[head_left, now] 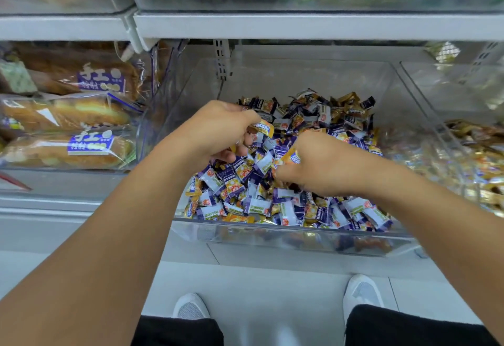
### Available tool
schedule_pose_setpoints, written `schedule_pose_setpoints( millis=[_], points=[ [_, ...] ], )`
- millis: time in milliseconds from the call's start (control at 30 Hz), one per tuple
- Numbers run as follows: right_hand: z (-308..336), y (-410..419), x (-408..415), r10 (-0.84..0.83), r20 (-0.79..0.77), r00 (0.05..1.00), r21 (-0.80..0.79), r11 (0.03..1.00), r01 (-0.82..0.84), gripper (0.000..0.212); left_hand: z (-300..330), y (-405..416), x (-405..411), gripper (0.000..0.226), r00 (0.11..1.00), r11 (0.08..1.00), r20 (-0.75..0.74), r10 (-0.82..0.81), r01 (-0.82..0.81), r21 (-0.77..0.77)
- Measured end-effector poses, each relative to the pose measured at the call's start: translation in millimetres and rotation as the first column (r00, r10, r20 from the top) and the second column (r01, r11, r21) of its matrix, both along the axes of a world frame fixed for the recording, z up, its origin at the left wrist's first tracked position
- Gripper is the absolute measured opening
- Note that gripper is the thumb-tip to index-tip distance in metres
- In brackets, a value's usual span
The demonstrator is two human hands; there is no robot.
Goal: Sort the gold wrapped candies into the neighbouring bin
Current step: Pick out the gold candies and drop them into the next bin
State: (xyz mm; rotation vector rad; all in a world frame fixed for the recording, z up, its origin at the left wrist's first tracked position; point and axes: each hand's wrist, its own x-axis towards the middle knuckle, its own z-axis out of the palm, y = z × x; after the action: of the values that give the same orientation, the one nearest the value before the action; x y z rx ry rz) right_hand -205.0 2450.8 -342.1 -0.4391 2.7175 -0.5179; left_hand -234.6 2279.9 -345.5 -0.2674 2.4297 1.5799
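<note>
A clear plastic bin (272, 232) in front of me holds a heap of wrapped candies (300, 203), mostly purple-and-white with gold ones mixed in. My left hand (218, 130) hovers over the heap's left side and pinches a gold wrapped candy (264, 128) at its fingertips. To the right, my right hand (321, 165) sits low on the heap, its fingers curled round another gold wrapped candy (291, 158). The neighbouring bin (447, 138) on the right holds gold wrapped candies (482, 160).
Packaged bread loaves (68, 132) fill the clear bin to the left. A white shelf edge (300, 25) runs overhead with more packaged goods above it. My white shoes (191, 307) stand on the pale floor below.
</note>
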Motion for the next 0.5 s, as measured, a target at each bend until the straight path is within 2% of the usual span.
schedule_pose_setpoints(
  millis=[67,133,267,367,500],
  points=[
    [0.9,12.4,0.8,-0.077,0.072,0.994,-0.101,0.991,0.084,0.055,2.0,6.8,0.8,0.022,0.999,0.999,0.043,-0.009,0.011,-0.039],
    [3.2,22.9,4.6,-0.152,0.215,0.965,-0.251,0.946,0.205,0.048,2.0,14.7,3.2,0.026,0.993,0.996,0.11,-0.036,0.045,-0.078],
    [12.9,44.6,5.4,-0.225,0.467,0.855,-0.477,0.75,0.458,0.025,1.1,27.8,8.6,0.027,0.983,0.998,0.175,-0.062,0.064,-0.007],
    [16.2,60.5,0.6,-0.259,0.585,0.768,-0.502,0.628,0.594,0.026,3.6,30.7,10.6,0.022,0.982,0.997,0.18,-0.064,0.055,0.053],
    [7.0,61.1,-2.9,-0.345,0.602,0.72,-0.38,0.669,0.638,0.025,3.9,34.3,10.3,0.027,0.983,0.998,0.174,-0.055,0.052,0.023]
  ],
)
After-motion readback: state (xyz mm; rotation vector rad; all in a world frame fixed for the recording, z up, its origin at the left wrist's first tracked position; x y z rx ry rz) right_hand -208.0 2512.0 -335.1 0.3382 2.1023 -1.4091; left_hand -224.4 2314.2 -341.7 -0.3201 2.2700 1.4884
